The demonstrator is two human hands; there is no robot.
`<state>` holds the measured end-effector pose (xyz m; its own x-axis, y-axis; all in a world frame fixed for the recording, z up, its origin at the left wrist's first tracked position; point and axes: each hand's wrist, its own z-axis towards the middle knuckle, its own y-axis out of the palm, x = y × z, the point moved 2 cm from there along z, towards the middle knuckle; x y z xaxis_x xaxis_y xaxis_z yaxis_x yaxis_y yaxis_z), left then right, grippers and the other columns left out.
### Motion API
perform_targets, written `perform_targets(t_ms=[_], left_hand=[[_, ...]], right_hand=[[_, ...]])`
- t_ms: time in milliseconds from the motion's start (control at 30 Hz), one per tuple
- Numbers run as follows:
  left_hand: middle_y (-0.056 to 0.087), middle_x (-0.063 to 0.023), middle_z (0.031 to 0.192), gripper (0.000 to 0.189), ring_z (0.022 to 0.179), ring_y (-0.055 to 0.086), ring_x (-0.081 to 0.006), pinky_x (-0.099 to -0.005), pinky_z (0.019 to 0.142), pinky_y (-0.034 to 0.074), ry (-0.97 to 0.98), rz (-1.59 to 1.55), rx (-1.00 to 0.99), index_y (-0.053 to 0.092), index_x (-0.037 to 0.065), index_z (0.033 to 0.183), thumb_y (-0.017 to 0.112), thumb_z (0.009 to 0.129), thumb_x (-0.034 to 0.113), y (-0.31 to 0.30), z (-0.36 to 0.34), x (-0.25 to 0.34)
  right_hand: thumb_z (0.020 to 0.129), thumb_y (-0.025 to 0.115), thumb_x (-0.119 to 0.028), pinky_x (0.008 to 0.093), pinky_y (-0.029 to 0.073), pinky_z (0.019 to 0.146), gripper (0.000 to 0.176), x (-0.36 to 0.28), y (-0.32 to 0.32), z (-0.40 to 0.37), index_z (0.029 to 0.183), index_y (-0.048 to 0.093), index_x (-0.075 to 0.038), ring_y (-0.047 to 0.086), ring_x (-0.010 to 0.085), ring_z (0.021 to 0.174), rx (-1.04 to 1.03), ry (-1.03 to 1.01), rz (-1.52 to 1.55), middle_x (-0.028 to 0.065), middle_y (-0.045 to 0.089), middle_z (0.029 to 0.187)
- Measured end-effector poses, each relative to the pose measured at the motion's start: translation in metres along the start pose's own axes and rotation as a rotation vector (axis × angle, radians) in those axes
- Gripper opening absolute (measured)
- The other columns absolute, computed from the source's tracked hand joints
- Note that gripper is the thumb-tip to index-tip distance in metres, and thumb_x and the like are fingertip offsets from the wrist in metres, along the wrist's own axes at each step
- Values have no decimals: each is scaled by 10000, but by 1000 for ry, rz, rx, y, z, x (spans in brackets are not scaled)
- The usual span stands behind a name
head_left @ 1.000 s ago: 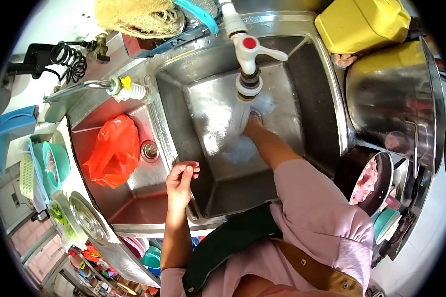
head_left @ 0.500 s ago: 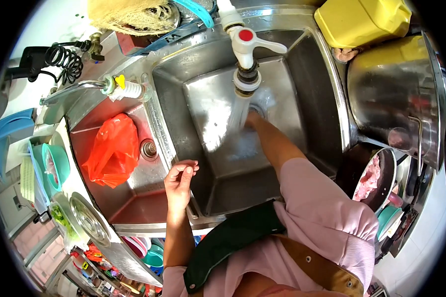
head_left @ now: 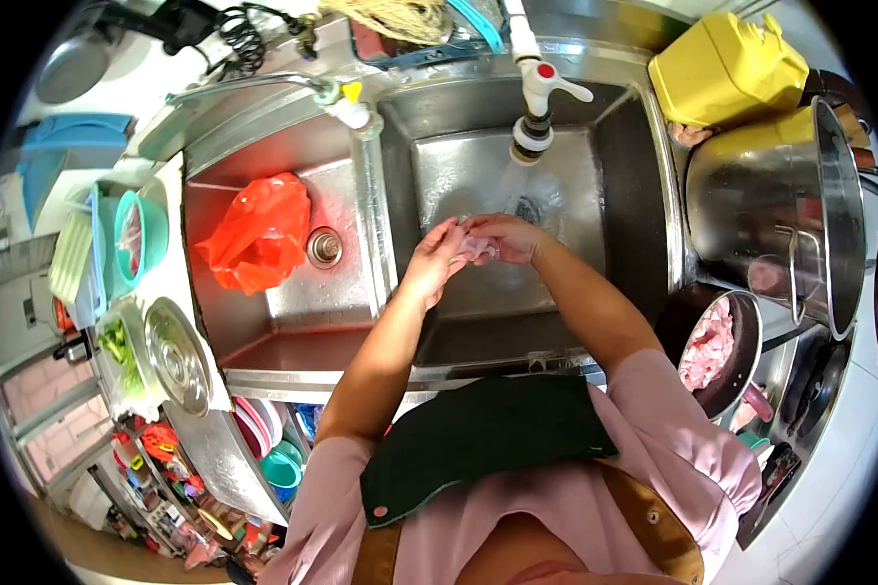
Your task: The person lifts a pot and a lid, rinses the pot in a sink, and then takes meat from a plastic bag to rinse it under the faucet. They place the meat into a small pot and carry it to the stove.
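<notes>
My left hand and my right hand meet over the right sink basin. Their fingers are closed around a small, pale pink piece of raw meat, partly hidden by the fingers. Just beyond the hands, water runs from the white faucet with a red dot on top. The drain lies on the basin floor behind my right hand.
In the left basin a red plastic bag lies beside a drain. To the right stand a large steel pot, a pan of pink raw meat and a yellow jug. A glass lid rests at the left.
My right hand has come up from the basin drain, and my left has moved right to join it. A piece of meat now shows between them. The view has shifted too.
</notes>
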<state>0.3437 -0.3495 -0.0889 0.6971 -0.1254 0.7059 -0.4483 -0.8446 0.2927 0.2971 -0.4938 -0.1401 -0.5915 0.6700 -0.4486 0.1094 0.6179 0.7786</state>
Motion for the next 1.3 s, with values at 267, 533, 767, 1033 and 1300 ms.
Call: perform_targets(t_ms=[267,533,767,1033,1300], left_hand=[[500,-159,1088,290,964,522,-282,-403,807,429,103,-483,-170,428,43,1104,459,837,151,0,-6,34],[332,-92,1303,454,1212,255,-338,-497,972,192,8,-747,-535,397,133,1206,377,838,397,29,-2,46],[361,-81,1283,412,1161,338,-279,-448,958,238,-26,-607,-493,364,132,1234,373,848,277,48,35,34],[524,-56,1066,329,885,518,-164,-322,871,365,8,-352,-397,404,98,1173,396,850,164,79,56,30],[571,-21,946,190,847,534,-140,-306,742,422,1,-9,-295,524,127,979,545,803,197,82,55,25]], right_hand=[[823,465,-115,238,459,661,267,-51,45,-41,1082,492,-53,555,135,873,38,-164,-63,61,562,1009],[795,480,-88,304,450,704,387,-62,30,-64,1167,374,-57,542,163,811,340,-424,87,57,549,968],[754,483,-47,277,433,615,235,-65,27,-67,989,477,-58,526,127,697,654,-409,11,7,530,763],[744,530,-183,237,396,493,167,-64,9,-58,879,494,-92,520,77,620,653,-431,0,3,546,705],[753,531,-190,244,430,529,148,-67,20,-90,876,488,-119,535,107,647,679,-453,25,0,548,721]])
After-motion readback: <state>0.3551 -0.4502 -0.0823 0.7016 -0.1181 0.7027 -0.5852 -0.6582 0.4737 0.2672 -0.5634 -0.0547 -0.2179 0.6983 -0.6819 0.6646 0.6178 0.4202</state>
